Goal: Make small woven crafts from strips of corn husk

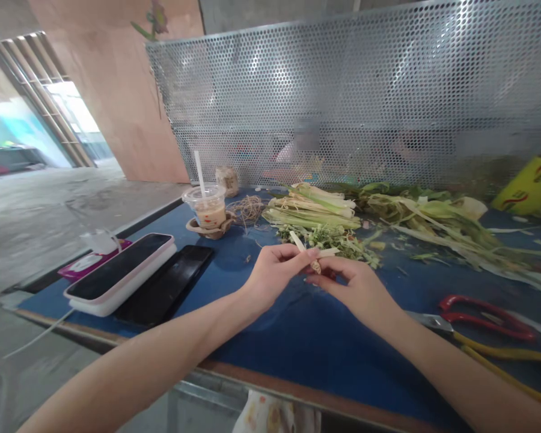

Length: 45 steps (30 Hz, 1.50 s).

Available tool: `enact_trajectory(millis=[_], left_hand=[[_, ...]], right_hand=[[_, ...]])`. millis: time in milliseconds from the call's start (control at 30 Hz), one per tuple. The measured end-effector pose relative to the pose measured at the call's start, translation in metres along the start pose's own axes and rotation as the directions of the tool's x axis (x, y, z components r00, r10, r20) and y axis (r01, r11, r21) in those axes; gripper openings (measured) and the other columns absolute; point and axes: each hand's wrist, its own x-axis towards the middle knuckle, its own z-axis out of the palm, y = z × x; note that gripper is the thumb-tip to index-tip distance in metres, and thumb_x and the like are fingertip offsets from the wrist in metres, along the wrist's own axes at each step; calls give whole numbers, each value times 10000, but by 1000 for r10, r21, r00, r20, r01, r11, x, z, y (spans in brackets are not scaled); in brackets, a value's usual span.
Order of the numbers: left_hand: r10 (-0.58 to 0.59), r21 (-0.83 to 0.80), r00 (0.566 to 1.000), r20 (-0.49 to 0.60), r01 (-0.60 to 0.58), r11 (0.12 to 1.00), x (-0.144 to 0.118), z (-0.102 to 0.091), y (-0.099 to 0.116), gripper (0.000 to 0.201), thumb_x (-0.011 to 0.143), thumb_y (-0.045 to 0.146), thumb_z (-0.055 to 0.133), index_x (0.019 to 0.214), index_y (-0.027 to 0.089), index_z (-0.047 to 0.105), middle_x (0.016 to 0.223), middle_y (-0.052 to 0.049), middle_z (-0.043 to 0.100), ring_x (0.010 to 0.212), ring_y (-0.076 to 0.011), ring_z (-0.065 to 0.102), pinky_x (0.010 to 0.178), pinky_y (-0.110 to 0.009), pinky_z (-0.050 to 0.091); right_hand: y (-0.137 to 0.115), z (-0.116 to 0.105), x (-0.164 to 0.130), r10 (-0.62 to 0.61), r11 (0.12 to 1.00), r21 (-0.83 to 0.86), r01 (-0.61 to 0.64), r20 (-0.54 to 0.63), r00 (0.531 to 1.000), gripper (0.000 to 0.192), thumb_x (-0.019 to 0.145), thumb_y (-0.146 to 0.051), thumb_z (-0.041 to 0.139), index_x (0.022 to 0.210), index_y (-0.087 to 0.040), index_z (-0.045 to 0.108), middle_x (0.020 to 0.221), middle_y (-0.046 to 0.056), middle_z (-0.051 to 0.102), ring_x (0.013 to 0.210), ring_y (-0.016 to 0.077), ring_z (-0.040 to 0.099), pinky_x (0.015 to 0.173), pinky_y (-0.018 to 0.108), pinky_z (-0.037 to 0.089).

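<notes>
We pinch a pale stalk piece (pixel 316 255) between both hands.

Left hand (pixel 275 273) and right hand (pixel 351 285) close on it; scissors (pixel 482 316) lie at four o'clock.

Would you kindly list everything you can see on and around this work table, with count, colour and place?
strip: one, pale, pinched between both hands over the table
table: one, blue top, across the foreground
stalk bundle: one pile, pale green, centre back
leaf trimmings: one loose heap, green and yellow, right back
scissors: one pair, red handles, right of the hands
drink cup: one, clear with a white straw, left back
twine: one tangle, brown, beside the cup
phone: one, dark screen in a white case, left
black slab: one, black, next to the phone
mesh screen: one, silver, behind the table
left hand: one, gripping the strip
right hand: one, gripping the strip
</notes>
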Motion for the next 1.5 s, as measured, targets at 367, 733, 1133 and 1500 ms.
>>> enact_trajectory(millis=[367, 733, 1133, 1500], left_hand=[[-23, -16, 997, -70, 22, 1000, 13, -11, 1, 331, 658, 420, 663, 552, 115, 589, 523, 31, 461, 489, -45, 388, 486, -192, 336], [-98, -87, 995, 35, 101, 991, 21, -7, 7, 315, 585, 346, 733, 796, 119, 682, 679, -19, 588, 573, -66, 495, 513, -186, 366], [17, 26, 959, 284, -26, 999, 18, 5, 11, 405, 744, 429, 564, 975, 113, 666, 706, -48, 581, 592, -85, 461, 504, -182, 359], [470, 645, 874, 120, -429, 633, 10, -13, -1, 405, 747, 195, 563, 1151, 204, 546, 833, -23, 642, 621, -103, 503, 653, -238, 446]], right_hand=[[-1, -6, 2, 194, 969, 108, -221, 216, 957, 188, 800, -288, 505, 831, -153, 631, 671, 14, 652, 619, 130, 570, 586, 244, 425], [16, -14, 7, 201, 954, 211, -214, 80, 976, 345, 759, -466, 515, 881, -166, 635, 888, 60, 664, 820, 185, 589, 750, 304, 444], [31, -19, 12, 235, 935, 290, -204, -76, 969, 312, 745, -457, 507, 705, -161, 599, 570, 5, 566, 502, 118, 486, 481, 232, 377], [21, -18, 3, -120, 986, -141, 93, -200, 972, 502, 730, -219, 543, 1224, -210, 457, 1089, 102, 548, 879, 209, 542, 712, 350, 460]])
